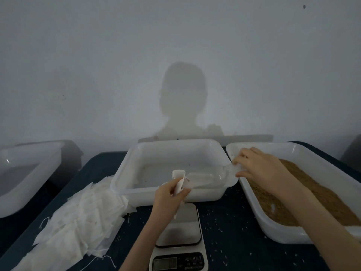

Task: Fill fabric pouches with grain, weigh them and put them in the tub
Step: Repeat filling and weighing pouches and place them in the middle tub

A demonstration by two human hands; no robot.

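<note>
Left hand [172, 194] grips an open pouch [180, 181]; right hand [257, 165] holds a clear scoop [214, 176], toward three o'clock. Pouch mouth should be kept wide while grain [316, 196] is poured.

Glossy white plastic tub [125, 178]; thin matt cloth pouches [78, 222] — frayed edges.

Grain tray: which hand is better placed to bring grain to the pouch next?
Right. The right hand already rests at the grain tray, gripping something white there, while the left hand is busy holding the pouch open.
</note>
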